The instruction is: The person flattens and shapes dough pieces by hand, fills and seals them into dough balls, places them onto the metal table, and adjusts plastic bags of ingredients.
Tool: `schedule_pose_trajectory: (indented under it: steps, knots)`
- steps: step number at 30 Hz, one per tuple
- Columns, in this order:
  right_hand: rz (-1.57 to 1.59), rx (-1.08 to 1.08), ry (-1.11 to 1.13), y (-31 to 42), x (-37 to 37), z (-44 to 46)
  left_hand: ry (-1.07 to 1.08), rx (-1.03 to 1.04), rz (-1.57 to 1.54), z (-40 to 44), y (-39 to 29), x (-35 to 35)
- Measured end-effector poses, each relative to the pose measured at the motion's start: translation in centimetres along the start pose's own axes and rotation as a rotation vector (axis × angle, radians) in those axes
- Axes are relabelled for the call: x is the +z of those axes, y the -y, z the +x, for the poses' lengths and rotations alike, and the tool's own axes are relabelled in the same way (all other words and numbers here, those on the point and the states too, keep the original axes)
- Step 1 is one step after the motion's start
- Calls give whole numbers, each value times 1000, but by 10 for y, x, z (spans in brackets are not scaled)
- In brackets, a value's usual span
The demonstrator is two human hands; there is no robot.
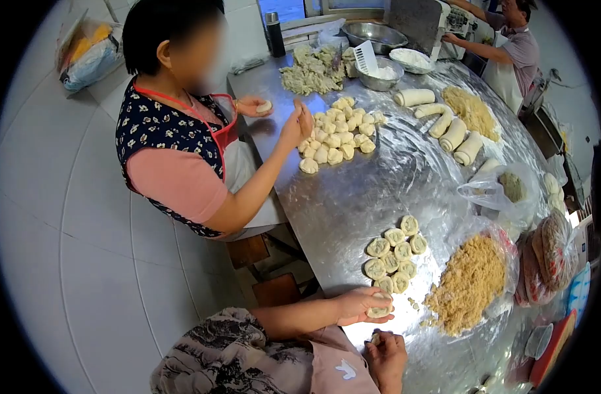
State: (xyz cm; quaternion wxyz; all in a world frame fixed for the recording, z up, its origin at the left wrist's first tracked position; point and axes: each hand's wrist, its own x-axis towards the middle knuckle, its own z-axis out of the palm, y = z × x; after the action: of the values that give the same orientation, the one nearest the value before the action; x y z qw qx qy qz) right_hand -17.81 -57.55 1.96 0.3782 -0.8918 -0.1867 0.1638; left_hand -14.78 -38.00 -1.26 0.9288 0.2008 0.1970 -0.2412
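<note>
My left hand [365, 306] holds a round dough piece [380, 310] with a pale, hollowed-looking centre, its fingers curled around the edge. Just below it, my right hand [387, 358] is closed with a small pale bit, apparently dough, [376, 339] between thumb and fingers. Several similar dough rounds [390, 262] lie grouped on the steel table [333, 230], close above my left hand. To the right of both hands is a heap of brown crumbly filling [470, 284], partly on a plastic bag. Small crumbs lie between the heap and the rounds.
Across the table, a co-worker [176, 131] handles dough beside a pile of dough balls [336, 134]. Farther back are a greenish mass [312, 69], metal bowls [374, 38] and dough rolls [453, 134]. Another person [511, 52] stands by a machine. Bagged goods [547, 253] line the right edge.
</note>
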Motion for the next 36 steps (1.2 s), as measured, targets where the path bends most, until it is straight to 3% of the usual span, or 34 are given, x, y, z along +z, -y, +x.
schedule_pose_trajectory:
  steps: [4,5,6,7,10,13,17,19,20,23,24,27,31,34,36]
  knots:
    - [-79,-58,4,3,0,1,-13,320,37,2,-32,-28]
    - [-82,-57,1,1,1,1,-107,406,52,-9,-58,-30]
    - [-86,-57,-1,1,2,1,-35,620,112,-12,-81,-48]
    - [-91,-56,-2,0,3,2,-115,728,172,-26,-107,-51]
    - [-84,-86,-2,-12,8,5,-321,954,-40,-58,-160,-82]
    - [39,17,11,-8,12,9,-292,1101,-109,-80,-199,-103]
    - [63,-123,-159,-18,-2,25,-194,971,-54,-63,-179,-112]
    - [-120,-124,-398,-43,-11,37,-228,816,-60,-42,-153,-101]
    - [-104,193,-371,-53,-21,38,-238,723,-86,-31,-136,-89]
    - [-328,96,-682,-60,-25,59,-190,530,-46,-2,-92,-62]
    - [-579,39,-694,-79,-27,63,-178,460,22,0,-80,-48]
    - [-378,275,-502,-72,-28,77,-17,304,114,12,-58,-33]
    - [-339,347,-297,-87,-36,83,113,254,-4,10,-54,-17]
    - [-153,315,-457,-81,-32,82,167,213,-70,10,-54,-15]
    - [-351,188,-604,-71,-28,83,185,159,-143,6,-51,-7]
